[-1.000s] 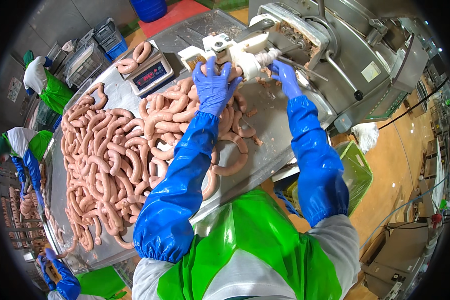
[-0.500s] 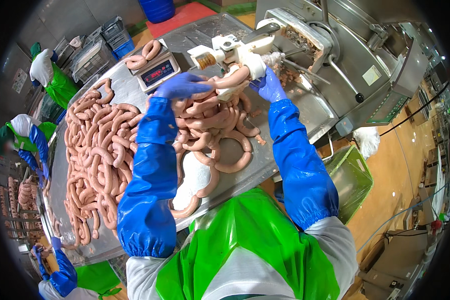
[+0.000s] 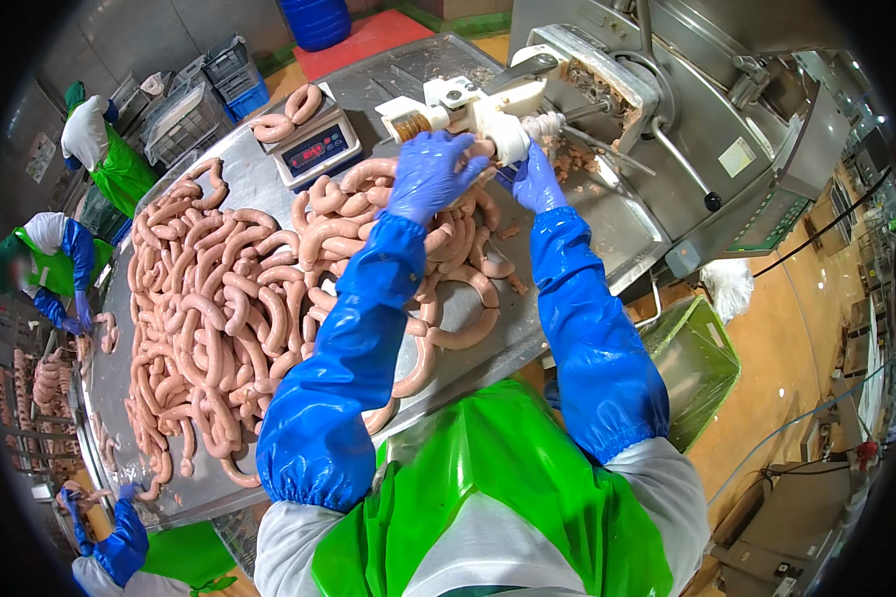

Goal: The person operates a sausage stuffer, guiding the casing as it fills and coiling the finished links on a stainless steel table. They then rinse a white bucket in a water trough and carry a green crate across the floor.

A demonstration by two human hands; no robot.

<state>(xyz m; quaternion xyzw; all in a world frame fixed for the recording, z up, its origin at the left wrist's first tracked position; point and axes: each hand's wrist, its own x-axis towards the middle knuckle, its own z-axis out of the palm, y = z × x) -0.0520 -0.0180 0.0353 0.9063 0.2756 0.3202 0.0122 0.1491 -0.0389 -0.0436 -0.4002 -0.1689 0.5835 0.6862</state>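
Observation:
My left hand (image 3: 433, 177), in a blue-violet glove, curls over a pale pink sausage (image 3: 483, 148) just where it comes out of a white collar (image 3: 509, 138) on the stuffing machine. The gloved right hand (image 3: 537, 183) is closed against the lower right side of that collar; some of its fingers are hidden behind it. Whitish gathered casing (image 3: 545, 124) sits on the tube to the right of the collar. Beneath my left hand, linked sausages (image 3: 334, 234) lie in a heap, with a curved link (image 3: 473, 318) in front.
A large sausage pile (image 3: 204, 318) covers the left of the steel table (image 3: 513, 343). A digital scale (image 3: 314, 154) carries a few links (image 3: 287, 112). A machine lever (image 3: 689, 174) juts at the right, above a green-lined bin (image 3: 702, 373). Co-workers (image 3: 60, 254) stand along the left.
My left hand has moved right, from over the heap to the sausage at the collar. Links under it have shifted left onto the pile. The right hand has barely moved.

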